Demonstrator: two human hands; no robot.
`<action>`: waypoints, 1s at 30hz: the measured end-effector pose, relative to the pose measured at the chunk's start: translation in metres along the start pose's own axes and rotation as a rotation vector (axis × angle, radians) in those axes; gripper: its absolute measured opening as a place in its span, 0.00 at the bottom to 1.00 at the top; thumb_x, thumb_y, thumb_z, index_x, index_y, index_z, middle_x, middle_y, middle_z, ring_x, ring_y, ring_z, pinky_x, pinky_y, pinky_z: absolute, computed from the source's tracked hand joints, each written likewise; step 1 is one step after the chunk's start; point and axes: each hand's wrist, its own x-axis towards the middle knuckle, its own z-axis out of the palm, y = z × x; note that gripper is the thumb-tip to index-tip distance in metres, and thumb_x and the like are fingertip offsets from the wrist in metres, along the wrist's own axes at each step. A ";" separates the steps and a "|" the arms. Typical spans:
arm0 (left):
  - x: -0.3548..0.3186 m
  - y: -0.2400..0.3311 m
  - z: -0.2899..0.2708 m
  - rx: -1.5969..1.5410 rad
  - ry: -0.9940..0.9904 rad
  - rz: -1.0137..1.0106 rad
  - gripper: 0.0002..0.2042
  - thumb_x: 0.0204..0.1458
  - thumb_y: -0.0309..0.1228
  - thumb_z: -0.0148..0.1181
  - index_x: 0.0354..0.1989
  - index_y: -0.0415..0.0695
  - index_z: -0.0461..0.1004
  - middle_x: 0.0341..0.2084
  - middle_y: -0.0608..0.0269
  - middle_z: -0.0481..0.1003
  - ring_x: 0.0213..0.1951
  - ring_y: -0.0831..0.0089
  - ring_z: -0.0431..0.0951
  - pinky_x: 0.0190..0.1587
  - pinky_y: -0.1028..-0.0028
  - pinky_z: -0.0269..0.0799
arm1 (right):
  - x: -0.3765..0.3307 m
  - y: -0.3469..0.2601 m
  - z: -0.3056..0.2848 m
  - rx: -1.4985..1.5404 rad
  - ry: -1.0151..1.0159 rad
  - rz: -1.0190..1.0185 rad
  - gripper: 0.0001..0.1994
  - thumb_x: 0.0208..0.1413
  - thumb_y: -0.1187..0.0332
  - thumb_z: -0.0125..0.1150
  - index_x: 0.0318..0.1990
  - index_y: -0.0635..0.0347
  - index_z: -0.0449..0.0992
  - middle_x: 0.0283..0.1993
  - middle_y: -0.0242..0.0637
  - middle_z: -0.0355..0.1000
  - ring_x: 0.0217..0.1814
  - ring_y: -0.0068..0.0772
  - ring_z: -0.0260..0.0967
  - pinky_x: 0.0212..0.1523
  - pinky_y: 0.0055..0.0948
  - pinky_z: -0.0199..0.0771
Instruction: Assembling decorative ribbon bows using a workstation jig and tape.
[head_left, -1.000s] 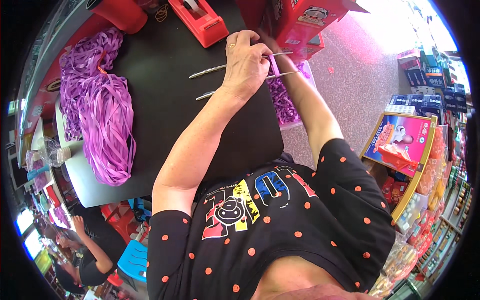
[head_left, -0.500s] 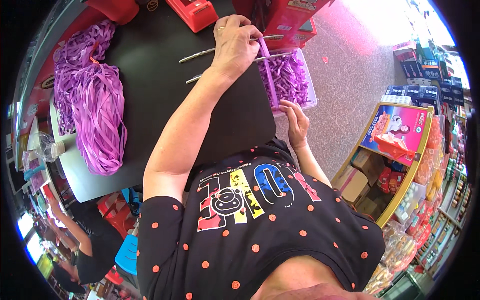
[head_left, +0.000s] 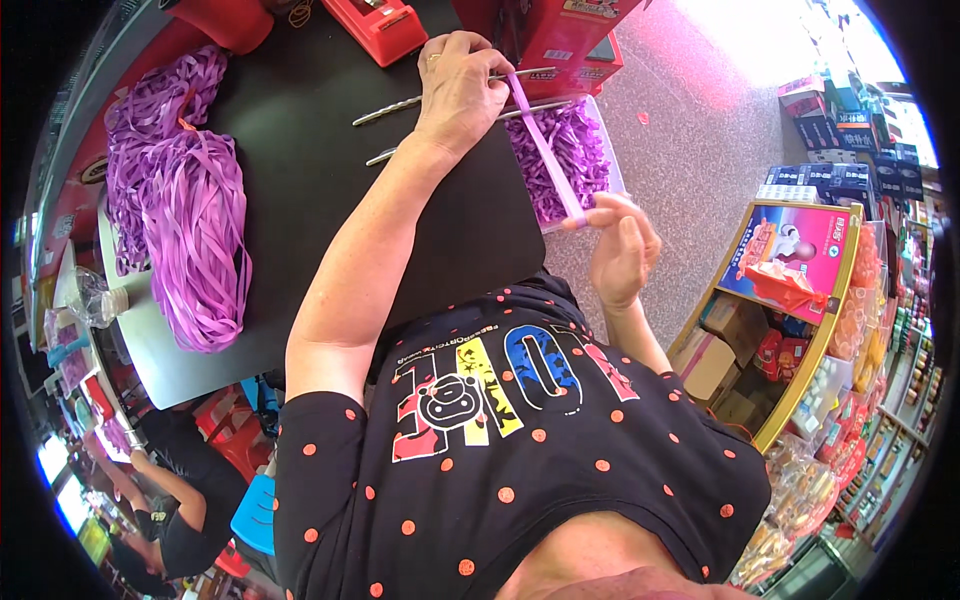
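A narrow purple ribbon (head_left: 543, 148) runs taut between my two hands. My left hand (head_left: 460, 92), at the table's far right, has its fingers pinched on the ribbon's upper end beside the thin metal rods (head_left: 387, 110). The rods pass beneath that hand and jut out past the table's right edge. Nearer me, my right hand (head_left: 622, 250) is closed on the ribbon's lower end, with the index finger at the fold. Under the ribbon, a pale plastic bin (head_left: 617, 178) holds many short purple ribbon pieces (head_left: 575, 150).
Large bundles of purple ribbon (head_left: 200, 240) lie on the left of the black table (head_left: 310, 130). A red tape dispenser (head_left: 385, 32) and red boxes (head_left: 555, 50) stand at the back. At right is a yellow-edged display case (head_left: 800, 370); another person (head_left: 190, 490) works at far left.
My right hand has moved right and slightly toward me, drawing the ribbon out at a slant. My left hand stays by the rods, shifted slightly left.
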 end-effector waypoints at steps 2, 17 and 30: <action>-0.002 -0.002 -0.001 0.000 0.005 -0.003 0.07 0.37 0.24 0.61 0.27 0.49 0.81 0.38 0.63 0.73 0.49 0.59 0.66 0.54 0.64 0.60 | 0.022 -0.006 0.005 0.105 -0.033 -0.021 0.21 0.61 0.61 0.41 0.48 0.75 0.69 0.31 0.48 0.75 0.36 0.38 0.73 0.49 0.39 0.64; -0.001 -0.001 0.002 0.057 0.051 -0.029 0.06 0.33 0.26 0.63 0.23 0.44 0.79 0.40 0.59 0.72 0.49 0.56 0.65 0.53 0.63 0.61 | 0.229 0.074 0.067 0.126 -0.521 0.125 0.28 0.66 0.51 0.32 0.63 0.62 0.58 0.40 0.44 0.76 0.45 0.29 0.71 0.52 0.25 0.62; -0.001 0.000 -0.002 0.043 0.022 -0.027 0.05 0.34 0.27 0.64 0.23 0.44 0.79 0.39 0.59 0.71 0.49 0.56 0.65 0.53 0.63 0.61 | 0.066 0.062 0.033 -0.022 -0.114 0.220 0.16 0.65 0.67 0.41 0.55 0.66 0.65 0.47 0.41 0.73 0.49 0.27 0.69 0.53 0.26 0.65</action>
